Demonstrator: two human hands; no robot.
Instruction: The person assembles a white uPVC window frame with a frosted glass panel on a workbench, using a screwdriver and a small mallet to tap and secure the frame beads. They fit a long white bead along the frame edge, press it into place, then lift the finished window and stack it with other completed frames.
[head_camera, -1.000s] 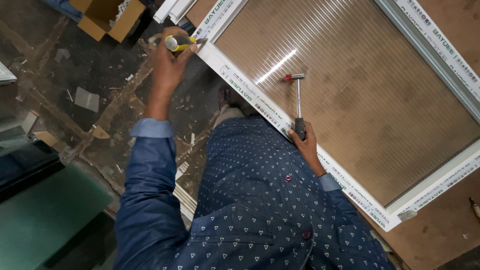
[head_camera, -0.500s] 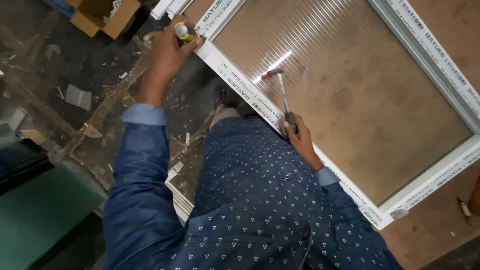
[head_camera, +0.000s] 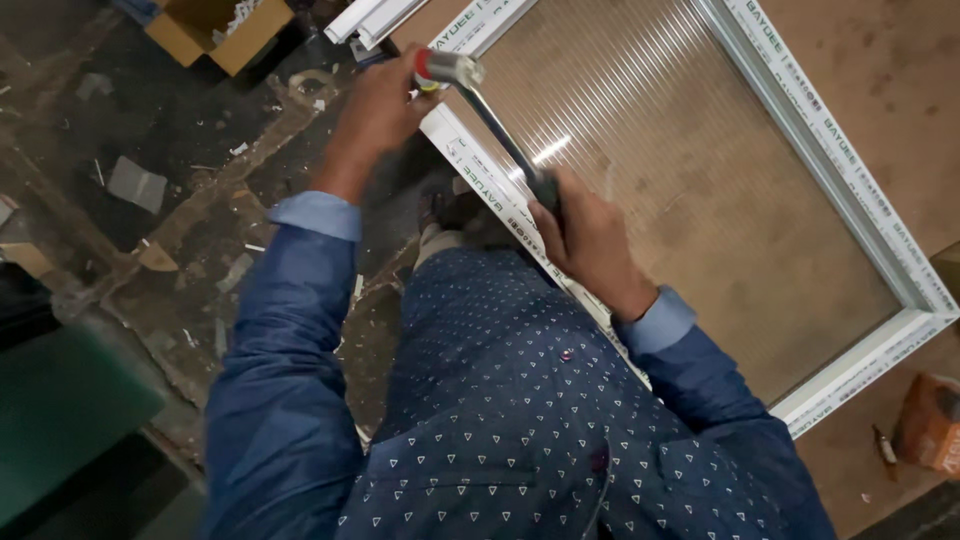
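A white window frame (head_camera: 860, 180) with ribbed translucent glazing (head_camera: 680, 170) lies on a brown board. My right hand (head_camera: 585, 240) grips the black handle of a hammer (head_camera: 490, 110), whose metal head is up by my left hand. My left hand (head_camera: 375, 110) is closed around a small yellow-tipped tool, mostly hidden by the fingers, at the frame's near-left rail (head_camera: 470, 165). The hammer head touches or sits just over that tool. Both arms wear blue sleeves.
A dirty floor with scraps and debris (head_camera: 135, 185) lies to the left. An open cardboard box (head_camera: 215, 30) stands at the top left, white profile strips (head_camera: 365, 15) beside it. A green surface (head_camera: 60, 420) is at the lower left, an orange-brown object (head_camera: 930, 420) at the right edge.
The hammer has swung from resting over the glazing up and left, its head now at my left hand. My left hand stays on the frame's rail holding the small tool.
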